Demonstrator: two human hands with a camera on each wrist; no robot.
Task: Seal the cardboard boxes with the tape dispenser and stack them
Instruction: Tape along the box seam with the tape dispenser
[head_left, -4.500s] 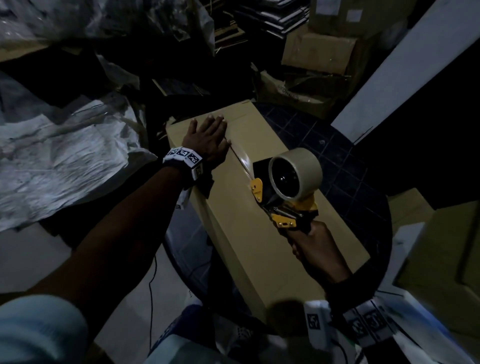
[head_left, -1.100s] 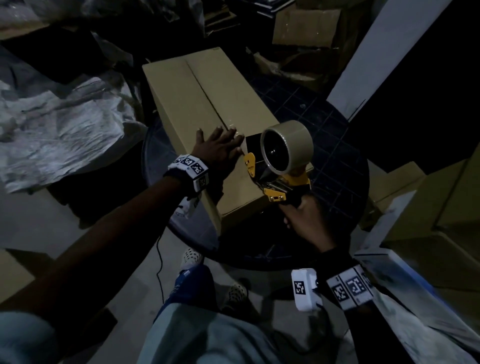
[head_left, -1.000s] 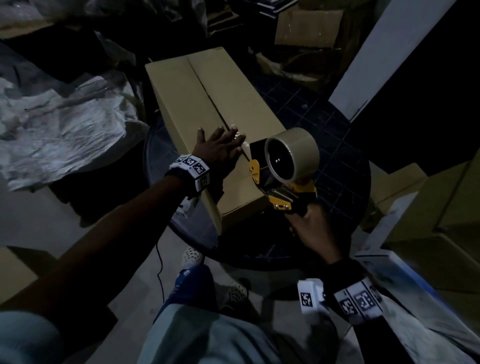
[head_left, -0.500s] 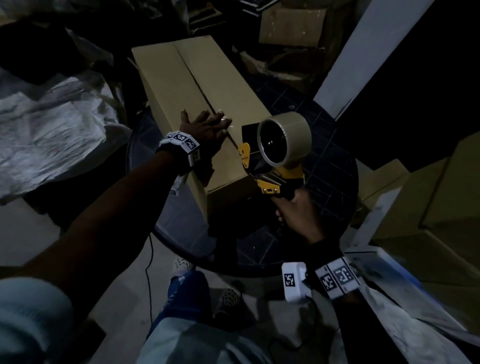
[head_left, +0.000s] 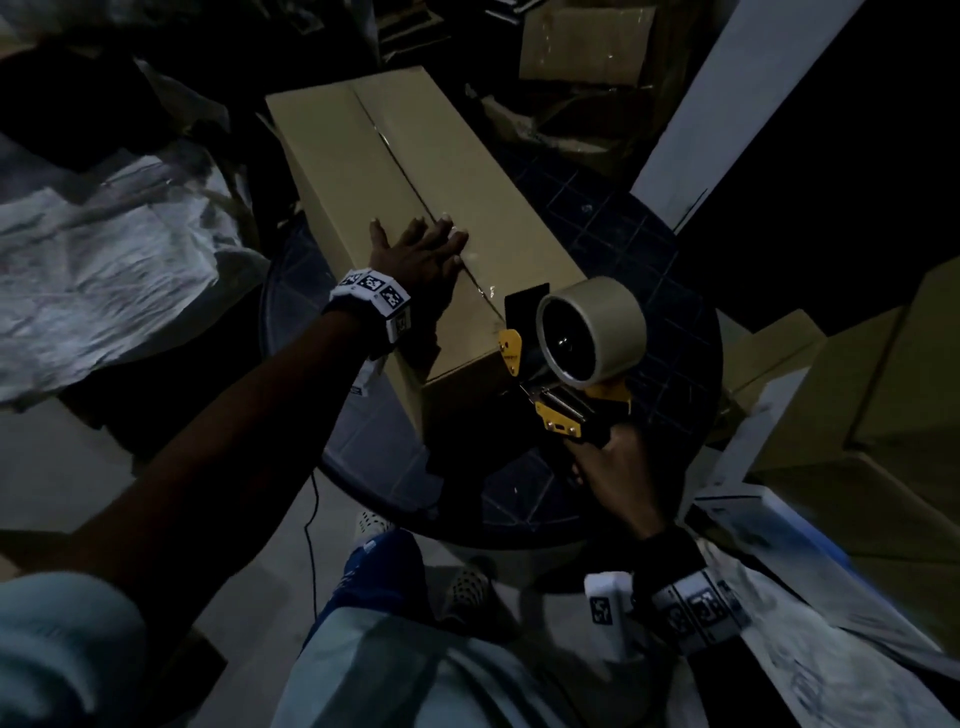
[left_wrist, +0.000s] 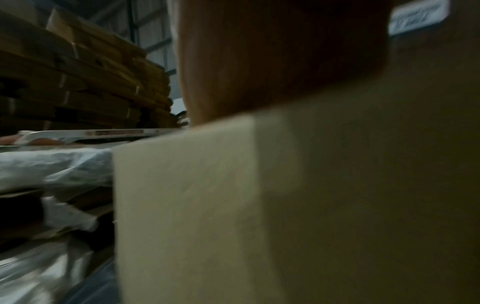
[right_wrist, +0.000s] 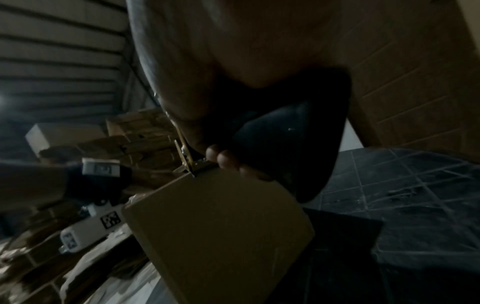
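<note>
- Where the round table (head_left: 670, 291) shows its dark grid-patterned top, a long rectangular cardboard box (head_left: 363, 171) lies across it; its far end overhangs the table's far-left edge, its near end sits short of the near edge.
- Box: smooth matte tan board, two top flaps meeting in a lengthwise centre seam (head_left: 387, 150) (glossy clear tape glints along it).
- Left hand (head_left: 415, 257): flat on the box top at the near end, fingers straight and spread, fingertips over the seam, gripping nothing.
- Right hand (head_left: 618, 467): fingers wrapped round the black handle of the tape dispenser (head_left: 566, 364).
- Dispenser: yellow-and-black frame, metal plate, cylindrical beige tape roll (head_left: 592, 330); its front end is at the box's near top edge on the seam line.
- Surroundings: crumpled white plastic sheeting (head_left: 98, 260) left of the table, flattened cardboard stacks (left_wrist: 78, 82) behind.
</note>
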